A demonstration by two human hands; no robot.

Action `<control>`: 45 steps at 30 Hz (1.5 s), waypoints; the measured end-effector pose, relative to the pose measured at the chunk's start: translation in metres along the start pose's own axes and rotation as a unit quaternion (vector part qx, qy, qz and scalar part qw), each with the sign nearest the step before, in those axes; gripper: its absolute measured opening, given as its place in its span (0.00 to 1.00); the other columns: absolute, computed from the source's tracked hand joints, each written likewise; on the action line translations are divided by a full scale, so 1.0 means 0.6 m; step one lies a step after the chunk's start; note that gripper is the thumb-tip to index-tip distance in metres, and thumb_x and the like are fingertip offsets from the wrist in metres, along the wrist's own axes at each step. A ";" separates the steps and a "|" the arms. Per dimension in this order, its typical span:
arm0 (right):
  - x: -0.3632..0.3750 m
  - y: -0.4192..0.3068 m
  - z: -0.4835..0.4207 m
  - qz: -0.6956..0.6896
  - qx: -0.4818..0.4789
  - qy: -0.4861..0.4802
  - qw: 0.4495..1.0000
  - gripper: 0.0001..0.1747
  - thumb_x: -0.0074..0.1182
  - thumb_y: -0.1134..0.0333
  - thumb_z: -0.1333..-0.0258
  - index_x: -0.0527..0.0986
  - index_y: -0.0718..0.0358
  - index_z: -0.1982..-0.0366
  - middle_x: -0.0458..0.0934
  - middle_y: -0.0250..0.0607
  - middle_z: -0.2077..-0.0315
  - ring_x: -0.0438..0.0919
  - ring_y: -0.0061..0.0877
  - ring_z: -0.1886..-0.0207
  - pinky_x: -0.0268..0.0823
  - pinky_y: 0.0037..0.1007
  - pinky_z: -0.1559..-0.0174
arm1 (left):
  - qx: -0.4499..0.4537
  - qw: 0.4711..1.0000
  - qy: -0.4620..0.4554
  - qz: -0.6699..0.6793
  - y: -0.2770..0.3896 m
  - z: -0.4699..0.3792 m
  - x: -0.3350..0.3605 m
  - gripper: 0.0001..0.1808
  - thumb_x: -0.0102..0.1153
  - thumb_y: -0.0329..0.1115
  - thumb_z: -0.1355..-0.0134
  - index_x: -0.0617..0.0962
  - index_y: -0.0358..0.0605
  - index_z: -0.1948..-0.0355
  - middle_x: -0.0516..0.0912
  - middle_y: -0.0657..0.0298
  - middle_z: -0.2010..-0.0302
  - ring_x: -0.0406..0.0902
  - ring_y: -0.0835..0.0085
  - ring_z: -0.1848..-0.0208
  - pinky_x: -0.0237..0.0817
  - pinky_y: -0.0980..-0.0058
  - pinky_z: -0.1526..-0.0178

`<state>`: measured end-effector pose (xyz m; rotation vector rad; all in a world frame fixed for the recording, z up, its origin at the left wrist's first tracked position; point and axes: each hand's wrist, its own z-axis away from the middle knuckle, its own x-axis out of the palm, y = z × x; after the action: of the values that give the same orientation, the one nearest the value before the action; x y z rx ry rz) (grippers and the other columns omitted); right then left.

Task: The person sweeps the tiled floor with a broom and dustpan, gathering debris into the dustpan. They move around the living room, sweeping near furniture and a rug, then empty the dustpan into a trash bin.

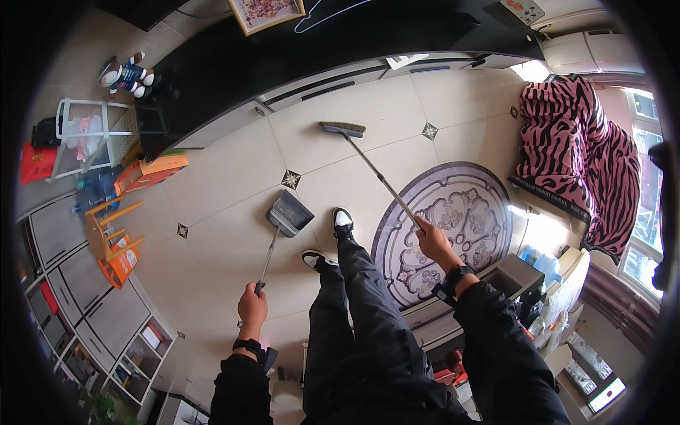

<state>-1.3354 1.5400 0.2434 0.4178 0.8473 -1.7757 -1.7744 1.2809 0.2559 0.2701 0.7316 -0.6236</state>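
Observation:
My left hand (252,309) grips the top of the handle of a long-handled dustpan (290,213). The dark grey pan rests on the tiled floor (223,212), left of my feet, with comb-like teeth along its handle side. In my right hand (435,244) is the metal pole of a broom (344,128). Its grey head with tan bristles lies on the floor farther ahead, near the cabinet. The pole crosses over the edge of a round patterned rug (404,223). Broom head and dustpan are well apart. No debris can be made out near the bristles.
A long cabinet with a black top (255,64) runs across the front. To the left stand a white rack (95,135), an orange box (151,170) and an upturned wooden stool (101,231). A pink striped blanket (563,149) covers furniture at right. My shoes (343,220) stand beside the rug.

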 end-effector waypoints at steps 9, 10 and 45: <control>-0.025 0.052 0.226 0.026 0.004 0.133 0.991 0.30 0.55 0.69 0.41 0.70 0.43 0.36 0.83 0.52 0.63 0.81 0.49 0.60 0.73 0.44 0.57 | 0.024 0.997 -0.009 0.074 -0.065 0.036 0.021 0.21 0.53 0.43 0.33 0.76 0.41 0.45 0.85 0.48 0.54 0.82 0.51 0.51 0.71 0.58 0.49; -0.030 0.057 0.224 0.009 -0.017 0.160 0.987 0.31 0.55 0.70 0.41 0.70 0.43 0.36 0.82 0.53 0.60 0.81 0.49 0.59 0.73 0.43 0.57 | 0.008 0.996 -0.018 0.086 -0.080 0.044 0.022 0.21 0.52 0.43 0.33 0.77 0.40 0.45 0.85 0.49 0.56 0.82 0.53 0.52 0.71 0.59 0.49; 0.030 -0.160 0.114 0.110 -0.094 0.111 0.983 0.28 0.50 0.65 0.34 0.67 0.42 0.33 0.81 0.52 0.68 0.81 0.46 0.65 0.73 0.45 0.60 | -0.016 0.965 -0.043 0.257 -0.190 0.111 0.082 0.24 0.50 0.42 0.32 0.75 0.33 0.43 0.86 0.56 0.67 0.83 0.64 0.61 0.71 0.68 0.53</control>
<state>-1.4225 1.4953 0.3116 0.5702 1.0734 -1.4477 -1.7802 1.1407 0.2678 0.3839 0.5551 -0.1291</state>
